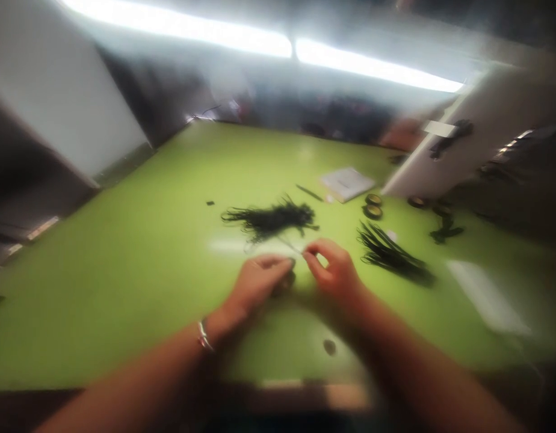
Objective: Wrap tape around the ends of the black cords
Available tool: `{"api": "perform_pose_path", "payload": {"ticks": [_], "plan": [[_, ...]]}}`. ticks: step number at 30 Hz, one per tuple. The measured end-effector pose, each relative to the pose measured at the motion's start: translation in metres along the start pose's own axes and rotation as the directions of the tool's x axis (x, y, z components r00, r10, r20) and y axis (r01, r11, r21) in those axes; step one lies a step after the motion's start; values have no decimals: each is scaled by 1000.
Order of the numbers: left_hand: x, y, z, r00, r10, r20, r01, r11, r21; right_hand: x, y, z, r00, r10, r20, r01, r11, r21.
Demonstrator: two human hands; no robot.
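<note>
Near the middle of the green table (pixel 160 270), my left hand (pixel 260 276) is closed, its thumb and fingers pinched on a small dark item that is too blurred to name. My right hand (pixel 334 267) is just to its right, thumb and index finger pinched on the end of a thin dark strand (pixel 289 243). Beyond both hands lies a tangled pile of black strands (pixel 273 218). A neater bundle of black strands (pixel 393 255) rests to the right of my right hand.
Behind the right bundle are dark tape rolls (pixel 372 211), a white pad (pixel 347 183) and a dark pen (pixel 309 192). A small round dark object (pixel 329 347) lies near the front edge. A pale panel (pixel 454 132) stands at the right.
</note>
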State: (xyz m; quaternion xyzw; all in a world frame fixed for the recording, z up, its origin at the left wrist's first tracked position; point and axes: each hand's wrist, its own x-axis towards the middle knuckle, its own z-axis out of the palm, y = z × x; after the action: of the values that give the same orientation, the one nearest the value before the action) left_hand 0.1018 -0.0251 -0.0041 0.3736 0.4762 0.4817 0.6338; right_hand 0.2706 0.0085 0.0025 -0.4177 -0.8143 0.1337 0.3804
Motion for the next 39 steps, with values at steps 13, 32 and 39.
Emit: {"api": "perform_pose_path", "payload": {"ticks": [13,32,39], "plan": [[1,1,-1,1000,25,-2,-25,999,27,-5,-7,4,973,-230,7,224,943,-245],[-2,4,2,998,67,6,-67,997,36,-6,-15,3,993,-102,-63,97,991,-88],[0,2,2,998,51,41,-51,999,2,-7,-14,9,962,-225,-153,207,970,-125]]}}
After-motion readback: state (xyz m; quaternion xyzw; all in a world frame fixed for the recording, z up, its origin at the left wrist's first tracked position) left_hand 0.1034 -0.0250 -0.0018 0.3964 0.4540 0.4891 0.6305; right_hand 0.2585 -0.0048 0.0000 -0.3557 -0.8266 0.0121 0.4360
